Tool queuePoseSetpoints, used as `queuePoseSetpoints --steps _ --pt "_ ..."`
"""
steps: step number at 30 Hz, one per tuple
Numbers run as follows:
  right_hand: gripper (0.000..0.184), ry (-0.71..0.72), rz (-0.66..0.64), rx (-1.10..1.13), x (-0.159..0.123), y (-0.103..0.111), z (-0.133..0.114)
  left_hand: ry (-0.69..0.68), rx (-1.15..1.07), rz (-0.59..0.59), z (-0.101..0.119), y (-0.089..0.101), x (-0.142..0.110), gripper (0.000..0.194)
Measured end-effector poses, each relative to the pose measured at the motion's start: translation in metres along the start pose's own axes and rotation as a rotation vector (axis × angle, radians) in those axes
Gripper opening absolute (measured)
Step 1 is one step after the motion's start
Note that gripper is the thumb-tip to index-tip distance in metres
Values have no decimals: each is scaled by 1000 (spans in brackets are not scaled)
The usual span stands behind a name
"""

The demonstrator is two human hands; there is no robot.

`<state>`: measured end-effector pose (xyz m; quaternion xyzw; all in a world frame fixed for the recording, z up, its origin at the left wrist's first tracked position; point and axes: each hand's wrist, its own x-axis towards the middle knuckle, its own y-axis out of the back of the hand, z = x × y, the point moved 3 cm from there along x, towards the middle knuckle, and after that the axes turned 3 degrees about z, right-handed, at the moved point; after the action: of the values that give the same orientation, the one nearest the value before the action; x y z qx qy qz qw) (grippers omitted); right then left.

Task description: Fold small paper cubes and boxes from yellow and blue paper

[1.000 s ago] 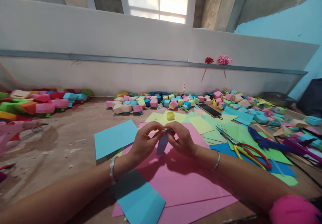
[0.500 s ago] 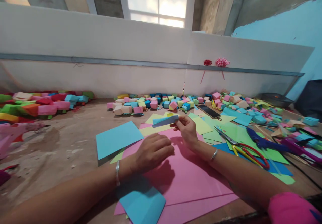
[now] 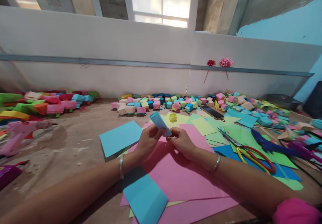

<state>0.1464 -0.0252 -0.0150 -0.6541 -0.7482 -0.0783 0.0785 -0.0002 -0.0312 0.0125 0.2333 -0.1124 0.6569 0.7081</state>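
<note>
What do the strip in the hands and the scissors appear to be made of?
Blue strip: probably matte paper or thin card, since it bends into a fold without shine.

Scissors: blades look like smooth metal, grey with a sheen; the red and yellow handles are likely glossy plastic.

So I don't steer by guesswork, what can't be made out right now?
All in the head view:
- Lower end of the blue paper: partly covered by the fingers of the left hand and right hand.
- Right hand's lower fingers: tucked beneath it, in shadow.
- Purple object: cut off by the left edge.
- Dark object at the back: too dim to identify.
</note>
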Motion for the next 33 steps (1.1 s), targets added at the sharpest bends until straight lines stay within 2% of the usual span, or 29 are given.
queuePoseSetpoints --steps 2,4,7,9,12,16,21,24,27,30,31,33 --pt "9 162 130 -149 1 6 -5 -92 123 11 2 3 -1 23" --pt "16 325 226 -184 -1 12 -14 -171 244 25 4 5 -2 19" --pt "27 592 167 -210 -8 12 -30 -238 340 -5 6 4 -5 13" --pt "20 677 112 -250 -12 10 -35 -232 346 -70 7 1 -6 12" --pt "3 637 108 -245 -13 8 -34 -150 247 -189 8 -4 -7 13" --pt "11 569 113 -172 -11 8 -30 8 68 -322 8 -9 -7 14" --pt "14 628 59 -181 -15 6 -38 72 -17 -347 6 -9 -6 18" --pt "15 633 58 -202 -17 6 -40 101 -87 -410 8 -11 -7 20" --pt "3 590 58 -207 -16 5 -38 153 -141 -468 11 -11 -10 26" --pt "37 613 56 -238 -16 5 -45 145 -152 -507 11 -10 -12 42" --pt "44 676 64 -276 -18 6 -51 128 -142 -503 11 -10 -11 48" --pt "48 864 81 -385 -24 8 -69 93 -112 -456 9 -8 -10 54"
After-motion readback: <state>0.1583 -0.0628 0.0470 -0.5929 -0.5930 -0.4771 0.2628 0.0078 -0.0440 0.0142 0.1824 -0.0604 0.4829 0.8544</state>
